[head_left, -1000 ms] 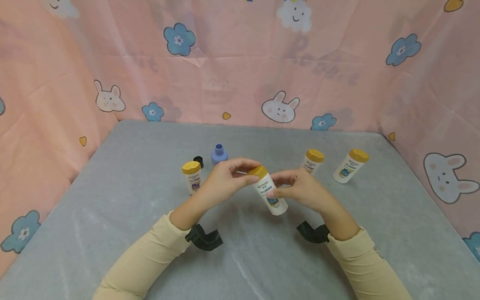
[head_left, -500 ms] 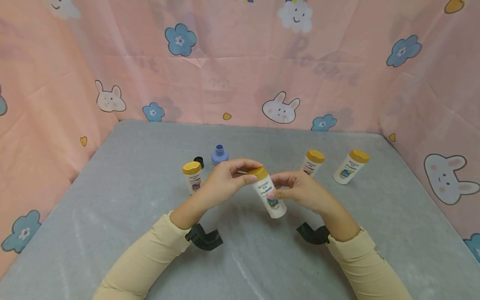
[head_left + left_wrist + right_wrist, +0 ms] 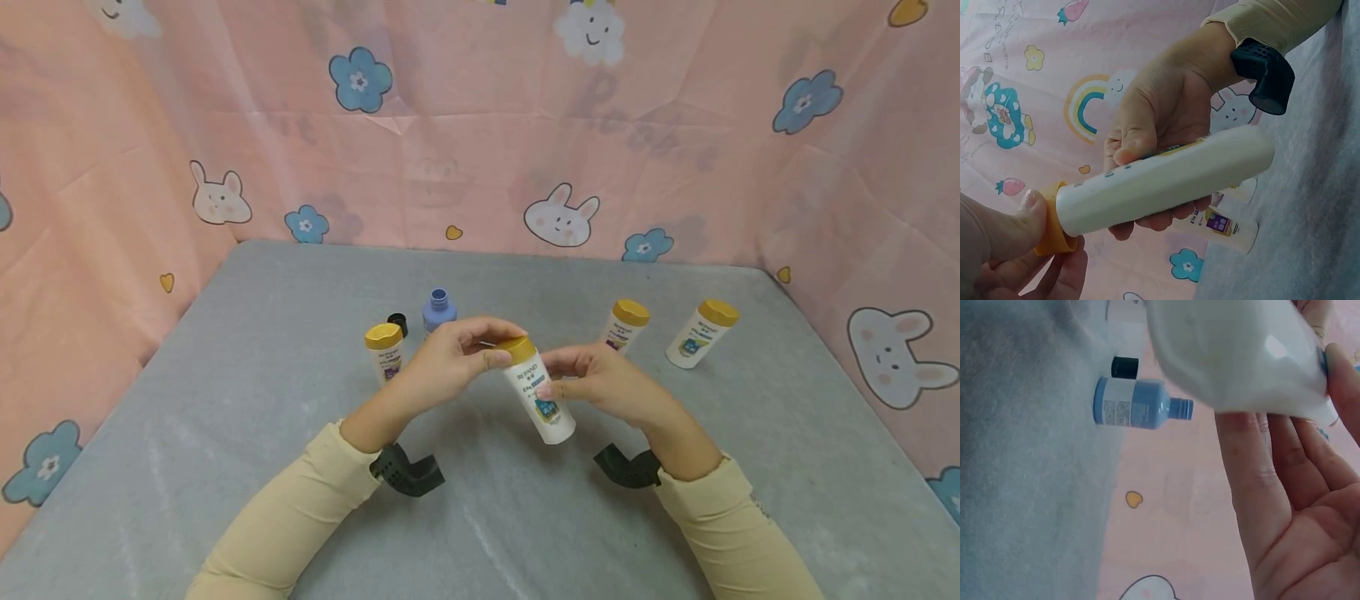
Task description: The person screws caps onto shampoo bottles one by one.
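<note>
Tilted above the table, a white bottle (image 3: pixel 542 400) with a yellow cap (image 3: pixel 517 349) is held between both hands. My left hand (image 3: pixel 444 367) pinches the cap between thumb and fingers. My right hand (image 3: pixel 611 383) grips the bottle's body, its thumb on the label and its fingers behind. In the left wrist view the cap (image 3: pixel 1054 219) sits at the bottle's end, and the white body (image 3: pixel 1166 181) lies across the right palm. Close up in the right wrist view, the bottle's base (image 3: pixel 1229 356) hides part of the fingers.
A blue bottle (image 3: pixel 438 312) stands uncapped behind my left hand, with a black cap (image 3: pixel 397 322) beside it. One yellow-capped white bottle (image 3: pixel 385 354) stands at left; two more, a nearer one (image 3: pixel 626 323) and a farther one (image 3: pixel 702 332), stand at right. Printed cloth (image 3: pixel 450 142) encloses the grey table.
The held bottle's lower end has swung slightly down, toward me. Both hands keep their hold on it with hardly any movement. The other bottles stay where they were.
</note>
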`<state>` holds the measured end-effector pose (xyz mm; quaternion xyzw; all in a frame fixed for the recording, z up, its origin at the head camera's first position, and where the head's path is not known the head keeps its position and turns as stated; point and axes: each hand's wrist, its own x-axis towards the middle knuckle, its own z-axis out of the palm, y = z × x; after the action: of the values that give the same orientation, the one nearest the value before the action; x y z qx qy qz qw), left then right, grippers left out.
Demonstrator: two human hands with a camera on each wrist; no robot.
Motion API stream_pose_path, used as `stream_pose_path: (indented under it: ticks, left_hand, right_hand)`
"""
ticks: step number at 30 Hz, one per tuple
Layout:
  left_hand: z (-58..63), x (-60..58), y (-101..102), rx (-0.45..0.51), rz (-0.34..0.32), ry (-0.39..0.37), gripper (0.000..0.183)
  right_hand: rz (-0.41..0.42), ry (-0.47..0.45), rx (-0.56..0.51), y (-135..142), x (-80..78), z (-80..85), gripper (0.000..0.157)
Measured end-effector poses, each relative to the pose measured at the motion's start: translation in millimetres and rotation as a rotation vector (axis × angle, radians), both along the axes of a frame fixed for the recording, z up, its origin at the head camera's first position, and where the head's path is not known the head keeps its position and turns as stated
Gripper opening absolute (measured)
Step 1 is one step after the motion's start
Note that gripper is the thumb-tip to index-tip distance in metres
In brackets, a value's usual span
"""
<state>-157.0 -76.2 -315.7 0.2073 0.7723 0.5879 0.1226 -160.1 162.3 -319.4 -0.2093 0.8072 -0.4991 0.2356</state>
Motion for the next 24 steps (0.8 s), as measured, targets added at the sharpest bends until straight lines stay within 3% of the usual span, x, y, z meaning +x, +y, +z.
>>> stream_pose_path:
  ticks: [18,21,24]
  left_hand:
    - [-3.9,-3.6,-4.4,0.096,-0.182,0.065,0.03]
    - [-3.8,-2.1,-3.8,0.109,-0.184,0.07,0.03]
    - [-2.7,-0.3,-2.3,0.121,-0.127,0.046,0.033]
  right_hand:
    - [0.093,-0.075,-0.078,7.6,-4.2,-3.4,0.047]
    - [0.094,-0.067,-0.107,8.8,-4.7,-4.0,0.047]
    - [0.033,-0.032,-0.113,7.7,-3.8,-2.7,0.044]
